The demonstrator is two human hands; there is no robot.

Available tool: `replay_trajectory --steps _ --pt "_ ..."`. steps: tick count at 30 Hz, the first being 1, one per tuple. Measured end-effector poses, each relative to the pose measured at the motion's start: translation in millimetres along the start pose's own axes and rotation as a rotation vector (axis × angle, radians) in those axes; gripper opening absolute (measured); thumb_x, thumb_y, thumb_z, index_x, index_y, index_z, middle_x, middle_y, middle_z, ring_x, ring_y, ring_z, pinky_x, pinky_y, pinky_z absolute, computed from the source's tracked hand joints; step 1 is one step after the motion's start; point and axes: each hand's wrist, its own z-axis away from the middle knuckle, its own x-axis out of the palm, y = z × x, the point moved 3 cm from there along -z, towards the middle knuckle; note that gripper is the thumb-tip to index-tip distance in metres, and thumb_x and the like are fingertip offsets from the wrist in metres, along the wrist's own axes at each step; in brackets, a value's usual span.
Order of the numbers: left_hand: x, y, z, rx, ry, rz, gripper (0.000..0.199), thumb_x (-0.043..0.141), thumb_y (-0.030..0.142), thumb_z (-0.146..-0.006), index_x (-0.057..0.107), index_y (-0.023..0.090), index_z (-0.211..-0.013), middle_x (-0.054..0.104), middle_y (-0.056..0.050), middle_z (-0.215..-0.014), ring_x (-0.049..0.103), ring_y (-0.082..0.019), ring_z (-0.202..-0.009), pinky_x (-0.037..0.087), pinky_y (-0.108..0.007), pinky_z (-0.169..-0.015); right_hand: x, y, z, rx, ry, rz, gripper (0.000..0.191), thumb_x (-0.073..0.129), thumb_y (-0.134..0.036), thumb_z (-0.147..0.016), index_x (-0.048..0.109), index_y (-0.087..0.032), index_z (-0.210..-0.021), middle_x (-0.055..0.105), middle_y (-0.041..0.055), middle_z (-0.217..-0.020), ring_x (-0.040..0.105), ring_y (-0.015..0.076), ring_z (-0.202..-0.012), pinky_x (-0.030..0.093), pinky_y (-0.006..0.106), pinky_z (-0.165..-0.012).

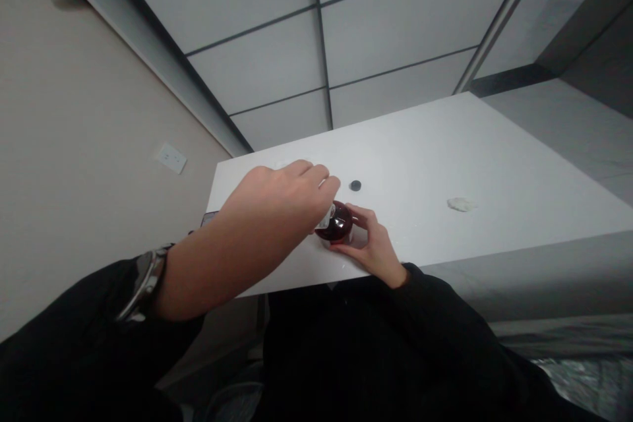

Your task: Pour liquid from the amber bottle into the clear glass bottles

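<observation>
A dark reddish-brown bottle (341, 223) with a glossy rounded top stands near the front edge of the white table (420, 165). My right hand (373, 241) is wrapped round its right side, thumb and fingers on the body. Over its upper left reaches my left hand (301, 191), fingers curled and closed. A small whitish piece (326, 217) shows under these fingers against the bottle; whether it is a label or something held cannot be made out. Just beyond the bottle lies a small round black cap (355, 185).
Off to the right on the table lies a crumpled whitish tissue-like piece (461, 204). Partly behind my left forearm is a dark flat object (210, 217) at the table's left edge. A wall with a socket (171, 158) stands left; panelled doors (277, 46) stand behind.
</observation>
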Motion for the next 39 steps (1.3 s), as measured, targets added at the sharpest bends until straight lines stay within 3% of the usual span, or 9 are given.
replay_trajectory --steps 14,23,31,39 --pt "-10.1 8.3 1.6 -0.016 0.067 0.074 0.018 0.061 0.005 -0.097 0.071 0.019 -0.105 0.074 -0.009 -0.1 0.071 -0.024 -0.088 0.047 -0.031 -0.068 0.9 -0.2 -0.7 0.025 -0.013 -0.012 0.084 0.094 -0.055 -0.076 0.056 -0.026 -0.145 0.071 0.015 -0.142 0.069 0.0352 -0.133 0.055 0.059 -0.115" --pt "-16.8 13.4 -3.3 0.022 -0.023 -0.049 0.027 0.051 0.001 -0.097 0.071 0.017 -0.103 0.074 -0.009 -0.1 0.067 -0.022 -0.081 0.042 -0.031 -0.06 1.1 -0.6 -1.5 0.032 -0.012 -0.013 0.085 0.094 -0.057 -0.074 0.056 -0.027 -0.144 0.071 0.0142 -0.142 0.069 0.0351 -0.132 0.055 0.058 -0.115" --pt "-15.9 17.3 -6.8 0.028 0.017 -0.008 0.028 0.049 0.0 -0.096 0.072 0.016 -0.099 0.074 -0.009 -0.098 0.067 -0.022 -0.081 0.043 -0.032 -0.063 1.0 -1.8 -2.0 0.047 -0.01 -0.027 0.085 0.095 -0.056 -0.073 0.058 -0.027 -0.143 0.072 0.014 -0.141 0.069 0.0352 -0.132 0.055 0.058 -0.114" --pt "-22.2 24.8 -11.3 -0.027 -0.111 -0.033 0.031 0.046 -0.003 -0.094 0.072 0.014 -0.098 0.073 -0.012 -0.099 0.067 -0.024 -0.081 0.042 -0.032 -0.061 1.5 -2.7 -2.4 0.034 -0.004 -0.025 0.082 0.093 -0.057 -0.075 0.058 -0.025 -0.141 0.073 0.0147 -0.139 0.071 0.0344 -0.13 0.056 0.057 -0.114"
